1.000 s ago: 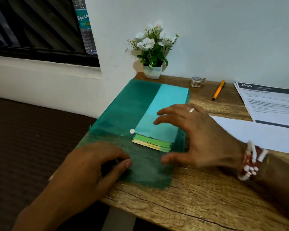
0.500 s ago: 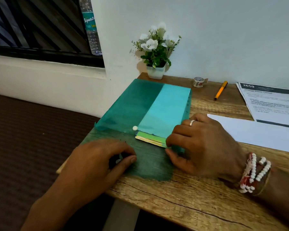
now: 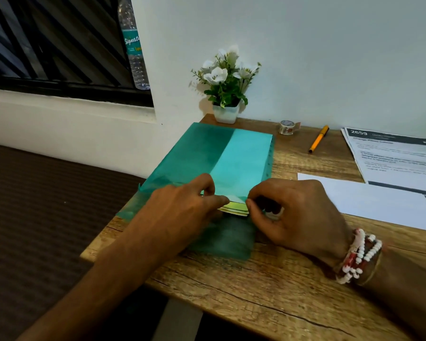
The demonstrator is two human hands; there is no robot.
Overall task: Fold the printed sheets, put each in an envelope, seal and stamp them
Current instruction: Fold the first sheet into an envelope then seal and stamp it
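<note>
A green translucent plastic folder [image 3: 207, 153] lies on the wooden desk [image 3: 268, 291], and a stack of envelopes [image 3: 235, 208] with white, green and yellow edges pokes out of its near, open end. The right hand [image 3: 298, 212] pinches that stack's right corner with curled fingers, while the left hand [image 3: 182, 210] has its forefinger laid on the top envelope and its thumb bent over the folder's cover; blur hides whether it grips. Right of the folder lie the printed sheets [image 3: 399, 158].
</note>
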